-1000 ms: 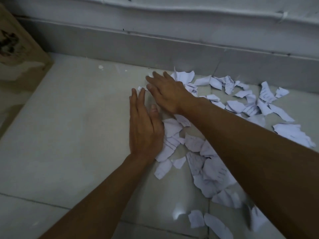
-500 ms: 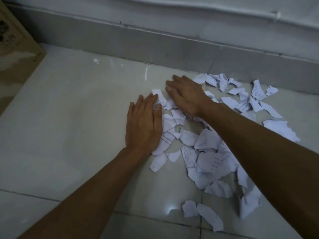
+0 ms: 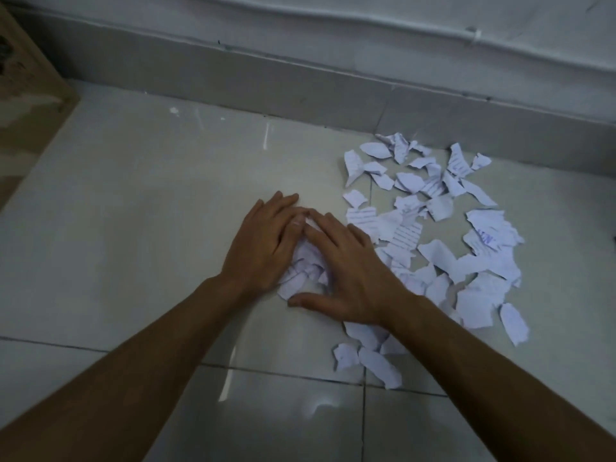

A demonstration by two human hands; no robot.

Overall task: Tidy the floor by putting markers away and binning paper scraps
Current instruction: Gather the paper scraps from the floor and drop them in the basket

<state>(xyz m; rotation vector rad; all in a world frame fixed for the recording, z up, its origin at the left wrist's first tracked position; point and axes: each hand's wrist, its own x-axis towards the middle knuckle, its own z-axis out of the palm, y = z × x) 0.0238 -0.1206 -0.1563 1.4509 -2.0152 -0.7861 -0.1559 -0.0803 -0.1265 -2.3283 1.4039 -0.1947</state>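
A small heap of paper scraps (image 3: 301, 266) is hemmed between the left hand (image 3: 263, 243) and the right hand (image 3: 353, 278) on the tiled floor (image 3: 133, 228); each grip is flat, fingers straight, nothing clasped. Other loose scraps (image 3: 438, 256) are strewn just to the right, near the skirting (image 3: 300, 85).

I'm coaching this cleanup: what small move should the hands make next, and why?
Probably draw both hands together and lift the small bunch of torn white paper scraps cupped between the left hand and right hand; many loose scraps lie scattered on the pale tiled floor to the right.
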